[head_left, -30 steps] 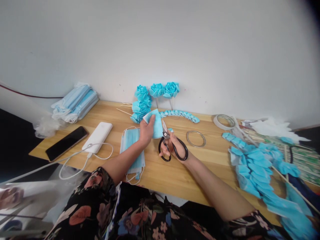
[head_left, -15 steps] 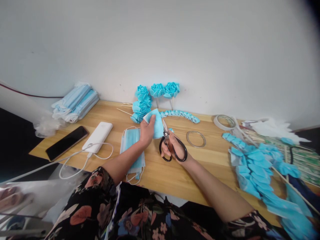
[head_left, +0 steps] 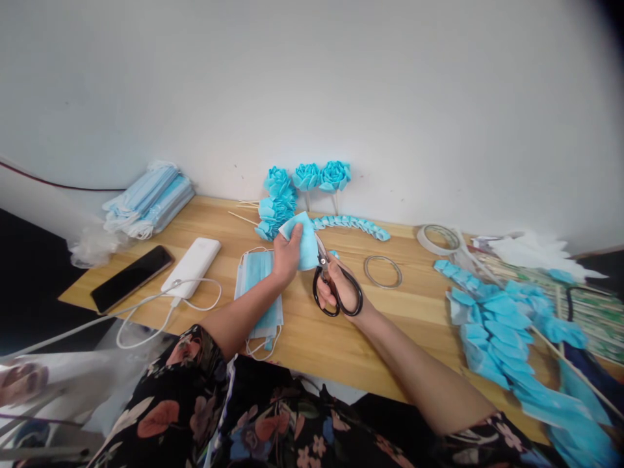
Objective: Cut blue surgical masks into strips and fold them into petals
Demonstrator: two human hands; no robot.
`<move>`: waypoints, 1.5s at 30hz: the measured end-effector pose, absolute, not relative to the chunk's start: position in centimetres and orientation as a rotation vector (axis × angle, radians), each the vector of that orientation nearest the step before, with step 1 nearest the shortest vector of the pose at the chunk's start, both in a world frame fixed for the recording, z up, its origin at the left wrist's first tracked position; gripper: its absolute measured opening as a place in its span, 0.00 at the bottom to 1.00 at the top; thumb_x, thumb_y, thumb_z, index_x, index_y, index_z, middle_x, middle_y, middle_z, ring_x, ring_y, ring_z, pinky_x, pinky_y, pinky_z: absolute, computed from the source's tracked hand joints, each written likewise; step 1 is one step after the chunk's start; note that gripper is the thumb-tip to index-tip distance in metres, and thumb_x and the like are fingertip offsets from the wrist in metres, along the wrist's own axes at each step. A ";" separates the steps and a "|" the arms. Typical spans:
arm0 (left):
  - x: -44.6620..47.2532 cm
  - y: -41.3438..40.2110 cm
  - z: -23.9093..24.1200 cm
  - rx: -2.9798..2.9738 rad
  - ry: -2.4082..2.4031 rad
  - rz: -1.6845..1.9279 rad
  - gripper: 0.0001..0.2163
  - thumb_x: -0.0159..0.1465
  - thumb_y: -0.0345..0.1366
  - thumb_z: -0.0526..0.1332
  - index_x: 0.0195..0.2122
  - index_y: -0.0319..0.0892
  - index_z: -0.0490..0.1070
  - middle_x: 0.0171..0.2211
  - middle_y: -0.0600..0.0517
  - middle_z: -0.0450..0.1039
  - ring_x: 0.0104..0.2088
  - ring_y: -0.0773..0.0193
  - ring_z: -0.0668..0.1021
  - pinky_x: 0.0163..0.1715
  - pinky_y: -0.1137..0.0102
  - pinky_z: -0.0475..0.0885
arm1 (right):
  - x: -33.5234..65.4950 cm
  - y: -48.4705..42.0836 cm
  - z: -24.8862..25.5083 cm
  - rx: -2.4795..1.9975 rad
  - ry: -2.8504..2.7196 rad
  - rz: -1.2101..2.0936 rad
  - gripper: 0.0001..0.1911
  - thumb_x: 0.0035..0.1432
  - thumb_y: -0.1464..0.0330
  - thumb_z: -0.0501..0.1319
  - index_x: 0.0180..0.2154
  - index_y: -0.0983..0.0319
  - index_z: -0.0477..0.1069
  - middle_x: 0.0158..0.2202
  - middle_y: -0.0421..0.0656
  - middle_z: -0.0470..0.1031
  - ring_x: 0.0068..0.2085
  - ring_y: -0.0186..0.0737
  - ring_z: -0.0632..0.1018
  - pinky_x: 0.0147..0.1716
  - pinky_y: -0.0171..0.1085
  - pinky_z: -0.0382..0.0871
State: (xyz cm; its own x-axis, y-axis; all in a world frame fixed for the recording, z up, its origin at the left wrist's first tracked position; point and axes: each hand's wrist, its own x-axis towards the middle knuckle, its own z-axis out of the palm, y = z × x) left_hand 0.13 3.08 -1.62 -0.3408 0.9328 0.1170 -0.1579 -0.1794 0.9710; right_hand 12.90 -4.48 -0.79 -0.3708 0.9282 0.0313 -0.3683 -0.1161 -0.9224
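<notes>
My left hand (head_left: 286, 255) pinches a piece of light blue fabric (head_left: 307, 244), which looks like mask cloth, over the middle of the table. My right hand (head_left: 341, 289) grips black-handled scissors (head_left: 350, 300) with fingers through the loops. The blades meet the fabric's right edge; their tips are partly hidden by it. Below my left forearm lie blue face masks (head_left: 263, 276) with white ear loops. Just beyond the hands are several blue fabric flowers (head_left: 275, 208) on sticks and a pleated blue strip (head_left: 351, 224).
A stack of masks (head_left: 149, 198), a phone (head_left: 131, 278) and a white power bank (head_left: 191, 266) with a cable are on the left. To the right lie a wire coil (head_left: 383, 272), a tape roll (head_left: 439, 240) and bunched blue strips (head_left: 494, 325). The wall stands behind.
The scissor handles have come a little closer together, with my right-hand fingers closing slightly. My left hand and the fabric stay nearly in place.
</notes>
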 end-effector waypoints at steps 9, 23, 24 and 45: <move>-0.1 3.3 -1.6 1.004 1.242 1.613 0.15 0.59 0.49 0.63 0.34 0.39 0.75 0.33 0.50 0.77 0.35 0.61 0.77 0.40 0.67 0.73 | 13.3 -4.3 -0.7 -0.768 -1.229 1.633 0.35 0.61 0.45 0.55 0.60 0.62 0.60 0.16 0.29 0.59 0.12 0.27 0.57 0.15 0.32 0.67; -0.1 3.2 -1.3 0.967 1.176 1.598 0.15 0.59 0.48 0.64 0.34 0.40 0.74 0.31 0.51 0.77 0.33 0.63 0.77 0.37 0.69 0.74 | 13.8 -3.8 -1.0 -0.670 -1.185 1.811 0.43 0.54 0.39 0.56 0.60 0.60 0.55 0.19 0.31 0.67 0.15 0.29 0.63 0.27 0.41 0.77; -0.1 3.1 -1.3 0.970 1.169 1.588 0.15 0.58 0.48 0.65 0.34 0.40 0.75 0.32 0.51 0.77 0.34 0.63 0.78 0.37 0.69 0.74 | 13.8 -3.8 -1.1 -0.665 -1.183 1.817 0.42 0.54 0.39 0.56 0.60 0.60 0.55 0.19 0.31 0.67 0.14 0.29 0.63 0.27 0.40 0.77; 0.2 2.5 -1.1 1.004 1.146 1.522 0.16 0.59 0.49 0.64 0.37 0.40 0.76 0.37 0.48 0.78 0.37 0.61 0.78 0.40 0.68 0.73 | 13.8 -3.8 -0.8 -0.670 -1.155 1.817 0.41 0.53 0.39 0.57 0.57 0.60 0.60 0.19 0.31 0.66 0.14 0.30 0.62 0.26 0.41 0.75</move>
State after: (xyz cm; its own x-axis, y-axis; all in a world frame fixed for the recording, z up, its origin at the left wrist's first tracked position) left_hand 0.19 2.48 -1.06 -0.2135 0.9747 0.0664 -0.2058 -0.1113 0.9723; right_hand 13.80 -3.76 -0.83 -0.4879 0.8729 0.0059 -0.3759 -0.2039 -0.9040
